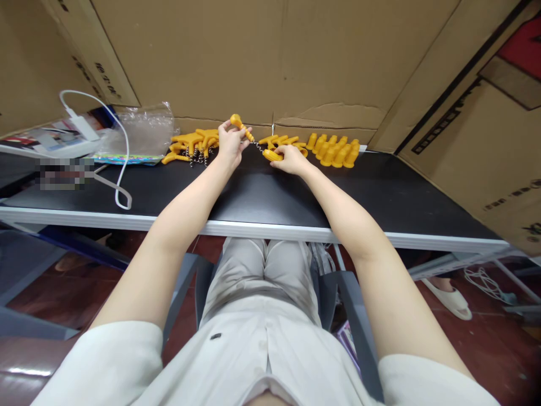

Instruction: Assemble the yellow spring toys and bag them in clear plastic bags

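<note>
My left hand (pixel 230 145) is closed around a yellow plastic piece with a round knob (pixel 235 120) and a ribbed stem, tilted above the table. A thin dark coil spring (pixel 257 146) runs from the lower end of that stem toward a yellow rounded piece (pixel 273 155). My right hand (pixel 292 160) pinches this rounded piece just over the black table (pixel 270 197). Whether the spring is fixed at both ends I cannot tell. Left of my hands lies a heap of yellow branched parts (pixel 194 139), several with springs hanging from them. More yellow finger-like parts (pixel 279 139) lie behind my right hand.
Several yellow cup-shaped pieces (pixel 337 151) stand in rows at the right. Clear plastic bags (pixel 143 132), a white cable (pixel 127 152) and printed papers (pixel 54 137) occupy the left. Cardboard walls (pixel 270 62) close off the back and sides. The table's metal edge (pixel 270 230) is nearest me.
</note>
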`<state>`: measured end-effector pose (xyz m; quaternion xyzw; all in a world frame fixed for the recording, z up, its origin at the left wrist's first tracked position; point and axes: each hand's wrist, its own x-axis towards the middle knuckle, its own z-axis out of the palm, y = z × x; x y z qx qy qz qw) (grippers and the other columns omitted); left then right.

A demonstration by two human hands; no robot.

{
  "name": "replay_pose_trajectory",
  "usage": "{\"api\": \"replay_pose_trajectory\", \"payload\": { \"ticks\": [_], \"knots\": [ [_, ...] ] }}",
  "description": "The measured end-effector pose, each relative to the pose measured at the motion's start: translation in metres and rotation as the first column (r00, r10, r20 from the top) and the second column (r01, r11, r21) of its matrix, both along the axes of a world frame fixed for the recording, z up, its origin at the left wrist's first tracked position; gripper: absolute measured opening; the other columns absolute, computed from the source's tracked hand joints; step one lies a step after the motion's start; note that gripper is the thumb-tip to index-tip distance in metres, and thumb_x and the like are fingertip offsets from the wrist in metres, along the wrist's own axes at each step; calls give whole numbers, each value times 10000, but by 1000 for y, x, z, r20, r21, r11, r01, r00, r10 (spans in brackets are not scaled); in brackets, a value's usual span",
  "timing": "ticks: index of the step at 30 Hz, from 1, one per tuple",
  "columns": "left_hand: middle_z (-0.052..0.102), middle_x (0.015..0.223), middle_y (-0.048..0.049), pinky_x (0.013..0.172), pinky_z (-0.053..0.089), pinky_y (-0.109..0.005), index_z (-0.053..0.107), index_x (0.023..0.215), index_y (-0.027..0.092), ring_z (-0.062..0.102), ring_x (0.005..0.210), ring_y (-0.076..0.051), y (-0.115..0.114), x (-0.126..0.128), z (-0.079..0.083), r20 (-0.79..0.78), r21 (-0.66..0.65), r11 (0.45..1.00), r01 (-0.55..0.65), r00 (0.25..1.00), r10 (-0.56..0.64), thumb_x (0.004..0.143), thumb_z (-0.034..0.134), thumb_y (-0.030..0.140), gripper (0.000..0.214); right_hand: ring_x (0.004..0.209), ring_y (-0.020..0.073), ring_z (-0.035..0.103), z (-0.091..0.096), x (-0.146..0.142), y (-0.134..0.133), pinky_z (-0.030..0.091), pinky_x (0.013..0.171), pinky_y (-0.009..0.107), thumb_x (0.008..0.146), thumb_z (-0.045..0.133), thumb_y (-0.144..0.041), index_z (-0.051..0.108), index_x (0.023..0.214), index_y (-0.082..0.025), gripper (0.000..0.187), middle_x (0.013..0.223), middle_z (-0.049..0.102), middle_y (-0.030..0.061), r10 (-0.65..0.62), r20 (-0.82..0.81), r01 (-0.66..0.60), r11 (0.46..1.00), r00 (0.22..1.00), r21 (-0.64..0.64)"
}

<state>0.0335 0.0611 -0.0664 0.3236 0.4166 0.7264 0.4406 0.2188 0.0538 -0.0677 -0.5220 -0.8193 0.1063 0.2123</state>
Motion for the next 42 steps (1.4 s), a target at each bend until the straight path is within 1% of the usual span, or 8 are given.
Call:
{"api": "replay_pose_trajectory", "payload": {
  "ticks": [6, 12, 18, 24, 32, 35, 39, 42],
  "knots": [
    [725, 1289, -51, 1058, 618, -341, 405, 1523, 339, 737, 1381, -211, 1, -1, 0, -137, 18, 1000, -1, 991, 3, 913, 628, -17, 741, 1065, 272, 729, -1, 0, 2, 524, 978, 341, 900, 805, -178, 825, 1190, -91, 304, 1154, 810, 112, 1, -25, -1, 1000, 1000, -7],
    [758, 1157, -7, 1045, 638, -352, 463, 1480, 353, 783, 1246, -194, -1, 2, -5, -176, -21, 999, 29, 984, -32, 853, 700, 23, 747, 1072, 267, 737, -3, 0, 5, 529, 1006, 347, 911, 797, -196, 816, 1152, -91, 264, 1170, 819, 117, -1, -84, 3, 1000, 996, 21],
    [782, 1134, -35, 1006, 663, -408, 538, 1474, 304, 810, 1011, -198, -9, -1, -9, -358, -222, 961, 167, 903, -239, 813, 782, 71, 742, 1158, 312, 758, -4, 4, 11, 554, 1031, 370, 907, 786, -158, 818, 1156, -98, 258, 1204, 828, 136, -45, -43, 47, 998, 998, 51],
    [755, 1085, -89, 975, 671, -451, 592, 1415, 231, 808, 951, -261, -11, -4, -14, -495, -239, 964, 121, 838, -228, 847, 782, 77, 618, 1163, 338, 761, -5, 13, 17, 561, 1030, 397, 906, 757, -132, 823, 1167, -102, 271, 1202, 831, 156, -63, 20, 61, 993, 998, 102],
    [774, 1115, -91, 1159, 570, -458, 644, 1337, 242, 788, 1137, -320, -1, -20, -29, -774, -41, 995, 89, 627, -88, 777, 789, 63, 606, 1265, 362, 713, -9, 17, 23, 538, 1111, 438, 936, 691, -139, 817, 1221, -134, 311, 1309, 795, 166, 16, 60, -26, 984, 998, 174],
    [786, 1123, -82, 1211, 524, -464, 662, 1393, 246, 770, 1172, -328, -7, -22, -24, -890, -34, 996, 77, 451, -65, 776, 762, 109, 640, 1293, 369, 692, -9, 18, 24, 511, 1157, 467, 958, 642, -133, 792, 1297, -128, 371, 1379, 750, 187, 17, 93, -37, 974, 996, 223],
    [787, 1125, -120, 1211, 498, -521, 733, 1252, 223, 720, 1235, -394, -13, -21, -18, -977, -62, 998, -12, 205, -58, 759, 746, 131, 502, 1310, 377, 684, -9, 20, 23, 492, 1194, 523, 989, 608, -148, 758, 1403, -152, 440, 1447, 703, 177, 17, 126, -48, 966, 992, 253],
    [777, 1080, -108, 1200, 489, -521, 735, 1195, 253, 694, 1255, -409, -13, -21, -18, -981, -29, 999, -17, 194, -25, 730, 758, 141, 479, 1327, 383, 672, -10, 21, 23, 480, 1215, 546, 1004, 611, -165, 757, 1411, -168, 432, 1464, 683, 176, 21, 130, -55, 963, 991, 265]
  ]
}}
